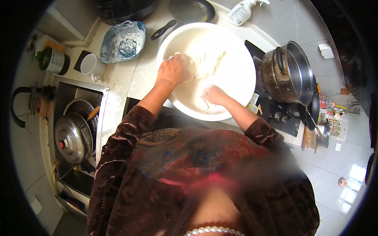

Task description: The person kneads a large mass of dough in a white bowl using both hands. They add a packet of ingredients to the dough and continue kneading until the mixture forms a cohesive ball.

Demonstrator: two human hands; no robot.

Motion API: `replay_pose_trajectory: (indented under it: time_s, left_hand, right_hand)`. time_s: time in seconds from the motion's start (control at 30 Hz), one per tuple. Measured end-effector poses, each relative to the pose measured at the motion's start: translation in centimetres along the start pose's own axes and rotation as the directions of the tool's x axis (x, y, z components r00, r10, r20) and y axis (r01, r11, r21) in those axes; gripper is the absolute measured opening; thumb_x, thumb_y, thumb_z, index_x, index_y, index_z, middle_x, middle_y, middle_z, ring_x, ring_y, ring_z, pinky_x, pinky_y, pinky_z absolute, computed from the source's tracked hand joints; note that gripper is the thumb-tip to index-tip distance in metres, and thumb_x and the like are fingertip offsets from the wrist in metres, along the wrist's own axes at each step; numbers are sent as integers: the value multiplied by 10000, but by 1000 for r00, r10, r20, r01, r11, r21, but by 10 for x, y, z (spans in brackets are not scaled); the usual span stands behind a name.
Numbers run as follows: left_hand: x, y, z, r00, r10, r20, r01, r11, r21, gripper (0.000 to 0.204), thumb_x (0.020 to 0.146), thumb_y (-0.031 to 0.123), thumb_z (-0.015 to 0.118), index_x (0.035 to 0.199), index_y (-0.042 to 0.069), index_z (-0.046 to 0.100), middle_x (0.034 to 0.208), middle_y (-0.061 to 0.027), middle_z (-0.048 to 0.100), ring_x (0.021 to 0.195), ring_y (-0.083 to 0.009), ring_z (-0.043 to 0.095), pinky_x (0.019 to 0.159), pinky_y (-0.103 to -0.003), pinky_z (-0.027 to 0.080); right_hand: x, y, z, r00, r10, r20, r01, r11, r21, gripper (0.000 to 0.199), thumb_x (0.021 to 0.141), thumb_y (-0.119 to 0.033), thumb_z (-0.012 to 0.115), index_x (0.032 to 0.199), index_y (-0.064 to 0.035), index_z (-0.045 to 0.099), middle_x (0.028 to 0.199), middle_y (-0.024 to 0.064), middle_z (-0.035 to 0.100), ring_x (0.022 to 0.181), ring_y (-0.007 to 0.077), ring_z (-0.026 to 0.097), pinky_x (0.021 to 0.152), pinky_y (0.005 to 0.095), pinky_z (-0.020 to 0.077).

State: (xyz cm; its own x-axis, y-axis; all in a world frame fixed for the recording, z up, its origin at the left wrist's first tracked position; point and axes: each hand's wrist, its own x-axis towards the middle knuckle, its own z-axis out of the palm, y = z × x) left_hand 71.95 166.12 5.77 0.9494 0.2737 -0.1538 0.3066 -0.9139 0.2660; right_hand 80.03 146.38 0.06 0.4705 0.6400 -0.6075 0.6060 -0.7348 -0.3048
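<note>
Both my hands are inside a large white basin (245, 74) on the counter. Pale, rough dough (204, 65) lies in it, partly washed out by glare. At the basin's left side my left hand (173, 70) is closed, fingers curled over the dough, with white bits stuck to them. Lower and to the right, my right hand (214, 95) presses down near the basin's bottom by floury scraps. Its fingertips are lost in the bright white, so their grip cannot be made out.
Left of the basin are a blue floury container (123, 42) and a white mug (93, 65). A frying pan (193, 11) and a spray bottle (240, 13) stand behind. A steel pot (286, 72) sits on the stove at right. The sink at left holds a lidded pan (73, 138).
</note>
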Motion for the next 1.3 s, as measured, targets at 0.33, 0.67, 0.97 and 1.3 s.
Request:
replay_pose_trajectory:
  time_s: [0.33, 0.67, 0.97, 1.3]
  left_hand:
    - [2, -4, 12, 998, 18, -62, -17, 1000, 3, 555, 774, 402, 654, 1186, 68, 489, 1105, -144, 572, 1017, -291, 589, 849, -384, 483]
    - [3, -5, 11, 997, 35, -74, -36, 999, -9, 556, 776, 405, 656, 1170, 47, 498, 1083, -141, 580, 1024, -262, 591, 851, -356, 485]
    - [1, -3, 5, 999, 21, -36, -21, 1000, -6, 570, 776, 440, 656, 1157, 45, 506, 1075, -135, 576, 1046, -260, 578, 865, -354, 480]
    - [6, 6, 1, 991, 6, 136, 6, 996, -84, 1059, 686, 508, 732, 1463, 130, 118, 1359, -211, 397, 1268, -348, 395, 1040, -392, 357]
  right_hand:
    - [0, -53, 23, 884, -465, -48, 447, 871, -205, 264, 833, -126, 469, 1071, -115, 583, 1110, 186, 550, 1035, 320, 536, 862, 418, 442]
    - [13, 61, -76, 974, -3, -229, -36, 985, -167, 374, 854, -189, 575, 1200, -51, 545, 1279, 162, 508, 1204, 305, 454, 1023, 387, 357]
    - [37, 48, -31, 984, 90, -157, -165, 801, -576, 521, 941, -293, 420, 1362, 8, 359, 1381, 199, 405, 1310, 289, 344, 1096, 369, 242]
    - [-28, 23, -45, 942, 237, -237, -316, 865, -389, 728, 888, -517, 459, 1406, -31, 295, 1410, 233, 341, 1295, 314, 368, 1069, 385, 297]
